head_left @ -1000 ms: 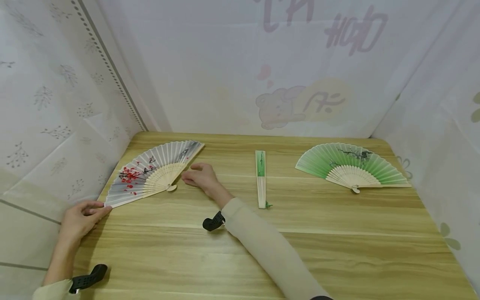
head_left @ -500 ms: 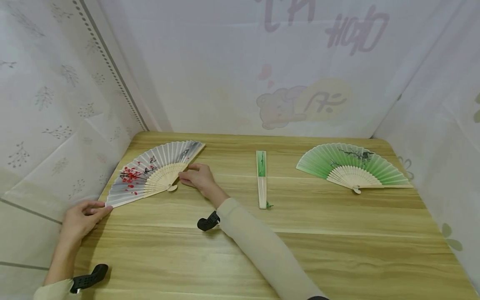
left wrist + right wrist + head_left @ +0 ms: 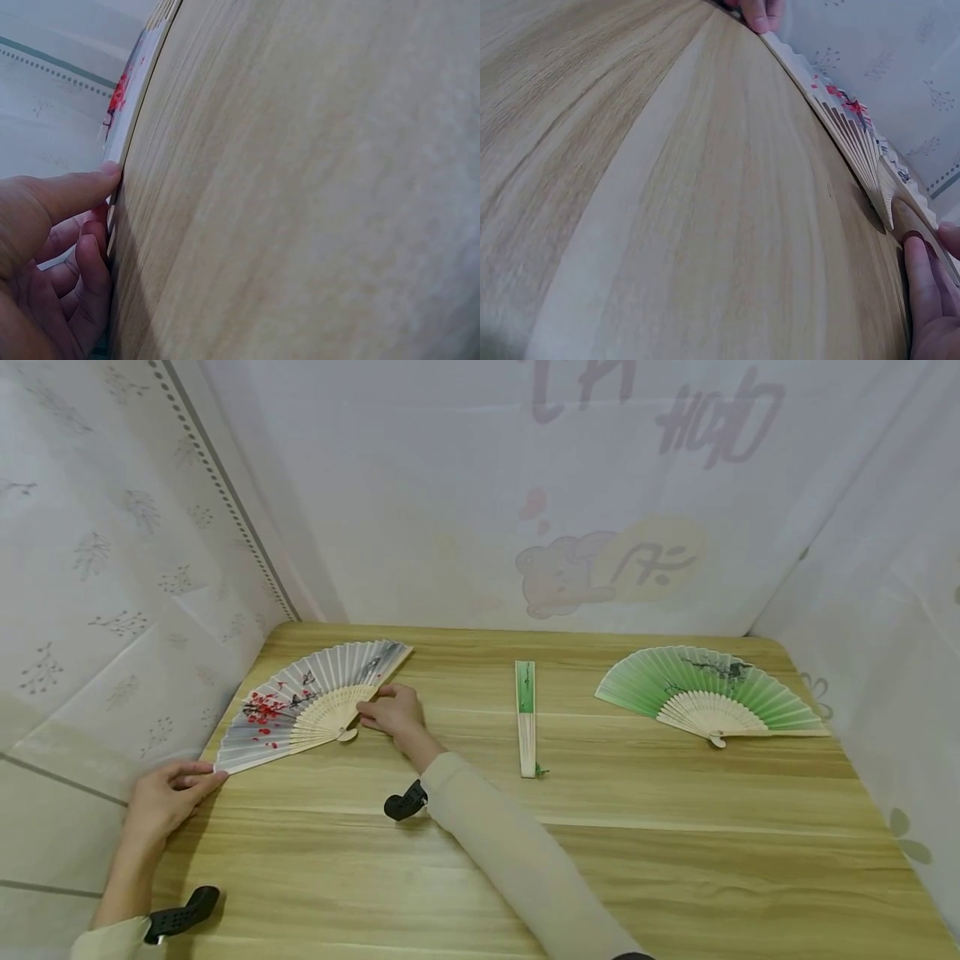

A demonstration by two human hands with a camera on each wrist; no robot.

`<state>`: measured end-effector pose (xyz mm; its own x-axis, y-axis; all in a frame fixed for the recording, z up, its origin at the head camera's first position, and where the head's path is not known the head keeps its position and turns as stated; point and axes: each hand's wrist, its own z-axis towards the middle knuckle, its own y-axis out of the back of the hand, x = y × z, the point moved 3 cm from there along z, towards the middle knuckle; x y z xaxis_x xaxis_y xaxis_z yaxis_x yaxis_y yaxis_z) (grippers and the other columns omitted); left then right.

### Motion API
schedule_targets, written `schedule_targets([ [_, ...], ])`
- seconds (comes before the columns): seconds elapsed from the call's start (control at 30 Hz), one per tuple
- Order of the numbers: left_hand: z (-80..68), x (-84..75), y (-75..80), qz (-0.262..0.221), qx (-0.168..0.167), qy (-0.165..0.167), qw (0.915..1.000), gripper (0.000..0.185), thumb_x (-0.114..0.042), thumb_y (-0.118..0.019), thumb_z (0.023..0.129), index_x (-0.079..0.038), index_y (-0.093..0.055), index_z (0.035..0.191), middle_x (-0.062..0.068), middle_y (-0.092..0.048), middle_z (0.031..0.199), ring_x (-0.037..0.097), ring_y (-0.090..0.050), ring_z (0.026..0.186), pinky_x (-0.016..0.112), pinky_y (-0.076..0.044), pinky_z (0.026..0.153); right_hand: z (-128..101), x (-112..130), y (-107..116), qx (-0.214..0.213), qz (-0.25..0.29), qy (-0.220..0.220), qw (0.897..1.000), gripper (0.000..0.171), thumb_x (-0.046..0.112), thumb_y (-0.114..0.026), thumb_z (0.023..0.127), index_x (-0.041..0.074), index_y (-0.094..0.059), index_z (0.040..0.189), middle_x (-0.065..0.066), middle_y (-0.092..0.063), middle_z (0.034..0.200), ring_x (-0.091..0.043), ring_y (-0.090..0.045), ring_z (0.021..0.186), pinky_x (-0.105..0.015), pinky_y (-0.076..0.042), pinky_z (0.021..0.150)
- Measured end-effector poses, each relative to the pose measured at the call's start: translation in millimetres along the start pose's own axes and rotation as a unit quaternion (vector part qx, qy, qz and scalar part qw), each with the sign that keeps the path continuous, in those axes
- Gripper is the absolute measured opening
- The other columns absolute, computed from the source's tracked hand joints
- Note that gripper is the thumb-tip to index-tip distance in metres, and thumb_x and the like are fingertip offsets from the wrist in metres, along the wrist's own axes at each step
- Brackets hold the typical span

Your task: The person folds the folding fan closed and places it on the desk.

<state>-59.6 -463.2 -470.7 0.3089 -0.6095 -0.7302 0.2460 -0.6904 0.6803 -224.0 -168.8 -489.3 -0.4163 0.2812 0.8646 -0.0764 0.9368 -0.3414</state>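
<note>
Left hand [image 3: 161, 793] at the near-left table corner: thumb and fingers pinch the outer guard tip of the white fan [image 3: 311, 702], right where it overhangs the table [image 3: 480, 860] edge. Left wrist view confirms it: thumb on top of the fan edge, fingers curled beneath.

White fan spreads from that pinch away and to the right, lying flat and open. Pleated paper leaf, grey-white, red blossom print near the left-hand end, dark ink branches mid-leaf; pale bamboo ribs converge on a rounded pivot.

Right hand [image 3: 392, 710] sits just right of the pivot, fingers curled onto the other guard stick, gripping its lower bamboo part. Right wrist view shows fingertips against the ribs; how tight the grip is, cannot tell.

Table: light wood-grain laminate, smooth, rounded corners.

Further right of the right hand: closed fan [image 3: 527, 718], a narrow straight stick, green upper half, bamboo lower, small green tassel at the near end.

Well right of that: green fan [image 3: 708, 693], open, pleated, ink branch print, bamboo ribs.

Behind: white cloth backdrop [image 3: 600, 527], faint bear cartoon and mirrored lettering showing through, not readable.
</note>
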Motion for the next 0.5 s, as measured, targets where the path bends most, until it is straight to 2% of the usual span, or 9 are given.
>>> schedule_targets([
  [0.23, -0.5, -1.5, 0.1, -0.002, 0.0, -0.002, 1.0, 0.049, -0.018, -0.076, 0.094, 0.021, -0.059, 0.118, -0.008, -0.06, 0.071, 0.008, -0.053, 0.054, 0.024, -0.048, 0.046, -1.5, 2.2, -1.7, -0.032, -0.015, -0.01, 0.999, 0.037, -0.015, -0.078, 0.081, -0.001, -0.064, 0.112, -0.017, -0.065, 0.086, -0.032, -0.073, 0.078, -0.035, -0.062, 0.07],
  [0.5, -1.7, -2.1, 0.0, -0.013, 0.005, 0.004, 0.9999, 0.045, -0.018, -0.077, 0.093, 0.02, -0.063, 0.111, -0.01, -0.061, 0.07, 0.007, -0.053, 0.053, 0.024, -0.048, 0.045, -3.3, 3.8, -3.1, -0.048, -0.017, -0.024, 0.998, 0.035, -0.015, -0.078, 0.081, 0.0, -0.066, 0.11, -0.016, -0.064, 0.085, -0.032, -0.073, 0.078, -0.034, -0.062, 0.07],
])
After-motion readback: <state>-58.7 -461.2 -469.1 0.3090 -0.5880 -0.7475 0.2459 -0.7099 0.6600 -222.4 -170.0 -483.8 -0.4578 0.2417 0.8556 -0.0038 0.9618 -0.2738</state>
